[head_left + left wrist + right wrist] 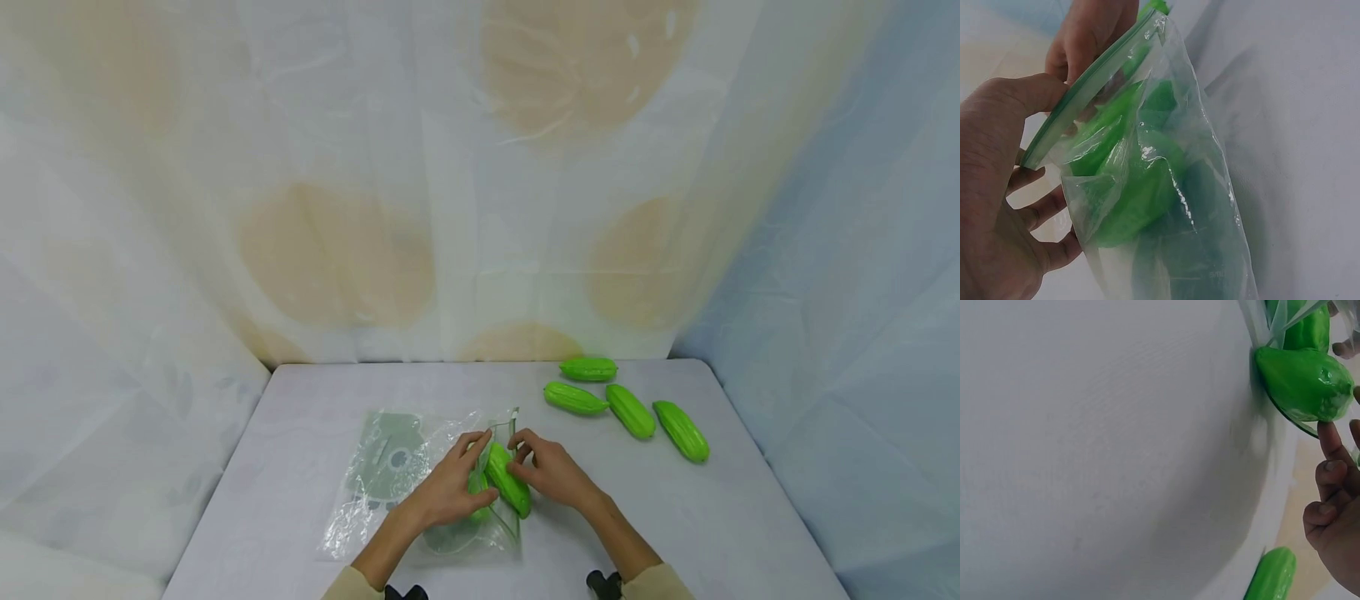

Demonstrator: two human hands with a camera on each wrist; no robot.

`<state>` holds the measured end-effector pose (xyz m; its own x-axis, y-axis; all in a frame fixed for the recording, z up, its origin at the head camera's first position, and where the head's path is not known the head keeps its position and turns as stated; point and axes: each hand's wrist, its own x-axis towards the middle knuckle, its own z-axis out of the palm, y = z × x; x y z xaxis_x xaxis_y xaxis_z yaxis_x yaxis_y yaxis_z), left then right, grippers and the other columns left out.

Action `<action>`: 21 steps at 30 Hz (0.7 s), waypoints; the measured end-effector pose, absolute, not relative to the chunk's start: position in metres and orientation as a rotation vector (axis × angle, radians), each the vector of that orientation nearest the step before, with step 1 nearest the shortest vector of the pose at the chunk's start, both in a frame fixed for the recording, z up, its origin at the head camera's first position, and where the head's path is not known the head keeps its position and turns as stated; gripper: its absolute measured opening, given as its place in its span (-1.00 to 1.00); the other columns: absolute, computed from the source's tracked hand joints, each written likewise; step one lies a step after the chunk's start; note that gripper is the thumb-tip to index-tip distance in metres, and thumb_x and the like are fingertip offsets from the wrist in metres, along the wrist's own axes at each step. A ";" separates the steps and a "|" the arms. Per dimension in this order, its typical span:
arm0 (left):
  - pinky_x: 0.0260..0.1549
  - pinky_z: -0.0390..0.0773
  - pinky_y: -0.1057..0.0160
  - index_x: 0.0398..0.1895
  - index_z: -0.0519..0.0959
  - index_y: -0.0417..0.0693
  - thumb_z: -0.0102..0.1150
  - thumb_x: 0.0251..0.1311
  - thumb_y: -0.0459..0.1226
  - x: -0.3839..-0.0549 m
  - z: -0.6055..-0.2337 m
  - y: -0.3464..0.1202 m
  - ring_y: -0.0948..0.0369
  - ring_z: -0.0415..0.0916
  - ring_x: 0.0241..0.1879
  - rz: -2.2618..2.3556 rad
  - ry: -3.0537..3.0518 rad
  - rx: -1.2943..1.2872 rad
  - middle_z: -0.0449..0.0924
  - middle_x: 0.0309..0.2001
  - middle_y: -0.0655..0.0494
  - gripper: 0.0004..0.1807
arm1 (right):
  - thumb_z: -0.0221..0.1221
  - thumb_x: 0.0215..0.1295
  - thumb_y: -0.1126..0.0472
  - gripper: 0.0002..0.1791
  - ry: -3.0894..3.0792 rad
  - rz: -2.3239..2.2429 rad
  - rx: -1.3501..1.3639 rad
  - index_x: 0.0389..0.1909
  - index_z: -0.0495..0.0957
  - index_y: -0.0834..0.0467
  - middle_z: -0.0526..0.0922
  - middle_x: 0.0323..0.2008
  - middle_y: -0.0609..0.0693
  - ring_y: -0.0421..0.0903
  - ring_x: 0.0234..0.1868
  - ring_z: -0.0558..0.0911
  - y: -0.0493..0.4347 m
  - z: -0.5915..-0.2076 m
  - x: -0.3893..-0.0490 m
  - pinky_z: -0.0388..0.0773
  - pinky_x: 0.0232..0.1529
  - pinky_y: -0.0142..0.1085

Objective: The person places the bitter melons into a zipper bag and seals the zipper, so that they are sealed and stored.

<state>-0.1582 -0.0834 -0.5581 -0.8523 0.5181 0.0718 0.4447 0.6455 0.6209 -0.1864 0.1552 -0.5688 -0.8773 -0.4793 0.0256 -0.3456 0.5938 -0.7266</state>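
In the head view, a clear zip bag [341, 529] with a green printed panel lies on the table, its mouth facing right. My left hand [450, 490] is at that mouth; in the left wrist view its thumb and fingers grip the bag around the green zip strip [1088, 84]. One ribbed green gourd [1141, 200] shows through the plastic. Another green gourd [507, 481] lies in the mouth, partly outside. My right hand [553, 471] is at this gourd's right side; a fingertip [1329, 434] touches its end in the right wrist view, other fingers bent beside it.
Several more green gourds lie at the back right of the white table [285, 450], among them one gourd [681, 432] farthest right and one gourd [588, 369] near the back edge. Patterned sheets [480, 250] hang behind and at both sides.
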 end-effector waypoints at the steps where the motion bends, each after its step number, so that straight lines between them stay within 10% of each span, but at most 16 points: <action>1: -0.02 0.57 0.12 0.61 0.06 -0.03 0.30 0.23 0.06 -0.158 -0.558 -0.083 0.20 0.49 0.06 0.989 2.749 0.804 0.09 0.50 0.14 -0.02 | 0.27 0.37 0.00 -0.67 2.640 -1.146 -0.684 0.07 0.50 0.00 0.66 -0.23 -0.15 -0.25 -0.33 0.55 0.155 -0.567 -0.187 0.52 -0.34 -0.34; 21: 0.04 0.56 0.06 0.61 0.06 -0.03 0.31 0.22 0.06 -0.160 -0.555 -0.082 0.14 0.49 0.13 1.003 2.756 0.795 0.11 0.49 0.12 -0.01 | 0.45 0.12 -0.10 -0.45 2.704 -1.096 -0.574 0.03 0.47 0.02 0.65 -0.26 -0.13 -0.07 -0.20 0.61 0.149 -0.558 -0.182 0.50 -0.26 -0.23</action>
<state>-0.1599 -0.0818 -0.5551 -0.8580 0.5076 0.0787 0.4395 0.6461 0.6240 -0.1823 0.1495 -0.5580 -0.9118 -0.4106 -0.0110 -0.2871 0.6562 -0.6978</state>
